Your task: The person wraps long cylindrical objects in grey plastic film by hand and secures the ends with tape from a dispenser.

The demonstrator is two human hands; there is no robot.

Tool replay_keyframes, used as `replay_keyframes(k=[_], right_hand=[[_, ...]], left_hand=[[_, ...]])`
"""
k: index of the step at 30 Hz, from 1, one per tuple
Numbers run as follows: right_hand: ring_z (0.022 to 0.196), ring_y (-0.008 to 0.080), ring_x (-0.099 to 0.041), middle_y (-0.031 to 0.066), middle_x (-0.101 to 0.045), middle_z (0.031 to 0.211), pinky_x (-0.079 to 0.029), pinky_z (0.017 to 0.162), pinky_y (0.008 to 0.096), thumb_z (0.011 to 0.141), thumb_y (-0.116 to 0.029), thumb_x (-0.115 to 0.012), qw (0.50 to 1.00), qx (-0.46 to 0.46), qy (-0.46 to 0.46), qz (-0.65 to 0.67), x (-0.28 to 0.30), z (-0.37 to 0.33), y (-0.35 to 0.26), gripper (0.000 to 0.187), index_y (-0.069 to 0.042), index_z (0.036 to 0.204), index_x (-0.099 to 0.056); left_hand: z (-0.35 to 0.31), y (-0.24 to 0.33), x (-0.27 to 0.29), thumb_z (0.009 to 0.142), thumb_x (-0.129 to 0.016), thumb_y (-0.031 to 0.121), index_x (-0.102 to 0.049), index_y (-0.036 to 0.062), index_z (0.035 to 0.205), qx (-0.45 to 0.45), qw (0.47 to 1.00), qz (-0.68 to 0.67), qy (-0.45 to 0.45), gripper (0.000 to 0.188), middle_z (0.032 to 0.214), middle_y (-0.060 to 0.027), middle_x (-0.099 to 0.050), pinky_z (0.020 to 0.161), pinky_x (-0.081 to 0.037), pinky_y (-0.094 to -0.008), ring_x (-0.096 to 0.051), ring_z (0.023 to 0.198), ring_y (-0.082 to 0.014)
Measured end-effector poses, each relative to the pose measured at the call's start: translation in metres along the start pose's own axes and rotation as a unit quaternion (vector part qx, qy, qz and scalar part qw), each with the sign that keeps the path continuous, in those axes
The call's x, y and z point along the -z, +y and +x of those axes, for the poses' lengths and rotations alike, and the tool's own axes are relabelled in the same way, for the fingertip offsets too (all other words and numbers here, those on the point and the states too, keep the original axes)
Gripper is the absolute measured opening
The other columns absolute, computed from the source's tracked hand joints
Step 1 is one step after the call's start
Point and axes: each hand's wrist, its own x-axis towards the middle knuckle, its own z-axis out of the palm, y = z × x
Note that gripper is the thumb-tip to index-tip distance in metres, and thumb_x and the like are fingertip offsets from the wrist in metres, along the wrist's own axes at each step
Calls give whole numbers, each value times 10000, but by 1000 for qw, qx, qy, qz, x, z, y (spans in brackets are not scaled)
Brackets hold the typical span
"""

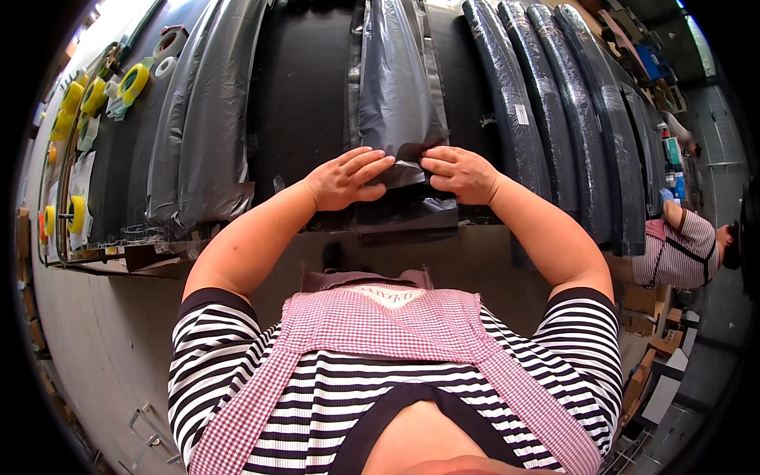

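In front of me lies a long bundle wrapped in dark grey plastic film [396,79], its near end narrowed and folded. My left hand [347,179] rests at the left side of that end, fingers stretched out with their tips at the film's edge and the thumb apart below. On the other side, my right hand [465,176] has its fingers laid flat on the right corner of the fold. Both hands are open. Below them a loose flap of black film [408,215] hangs over the table's front edge.
Several dark film-wrapped rolls [518,115] lie lengthwise to the right, with grey-wrapped bundles [215,119] to the left. Rolls of yellow-rimmed tape [133,84] and a tape dispenser [170,41] sit far left. Another person in a striped shirt [685,252] works at the right.
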Motion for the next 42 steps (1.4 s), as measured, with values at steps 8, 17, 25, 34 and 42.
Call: replay_keyframes(k=[8, 17, 25, 34, 42], right_hand=[[1159, 293, -574, 72, -634, 1127, -496, 970, 394, 617, 37, -627, 989, -70, 26, 127, 3, 2, 5, 228, -52, 826, -599], [720, 44, -489, -81, -567, 767, -400, 691, 225, 1018, -298, -567, 524, -431, 293, 674, -32, 32, 0, 269, -67, 926, -668], [669, 93, -415, -1, -485, 709, -389, 627, 299, 941, -161, -632, 495, -584, 486, 420, -88, 59, -20, 338, -11, 659, -522], [738, 140, -537, 68, -585, 887, -454, 641, 305, 829, -78, -587, 426, -669, 378, 477, -103, 50, -7, 253, -24, 1075, -565], [889, 206, -628, 128, -646, 1075, -516, 754, 328, 885, -158, -597, 612, -634, 175, 439, -68, 39, 55, 438, 11, 1284, -538]], left_hand=[[14, -12, 6, 724, -674, 123, -636, 80, 789, 139, 969, -195, -59, 87, 1213, -112, -606, 973, -480, -385, -569, 1136, -299], [-2, 3, -32, 1005, -572, 372, -673, 83, 927, 531, 424, -662, 315, 316, 834, 40, -668, 635, -433, -218, -581, 729, -45], [19, 15, -63, 978, -627, 285, -599, 59, 836, 689, 374, -475, 399, 268, 702, 48, -504, 605, -382, -257, -441, 660, -77], [27, -23, -26, 826, -610, 85, -603, 3, 1161, 716, 618, -323, 37, 345, 998, -148, -671, 835, -512, -362, -651, 934, -282], [31, -41, -11, 801, -626, 90, -609, 72, 1232, 627, 752, -156, -127, 431, 1164, -175, -652, 933, -493, -417, -609, 1078, -365]])
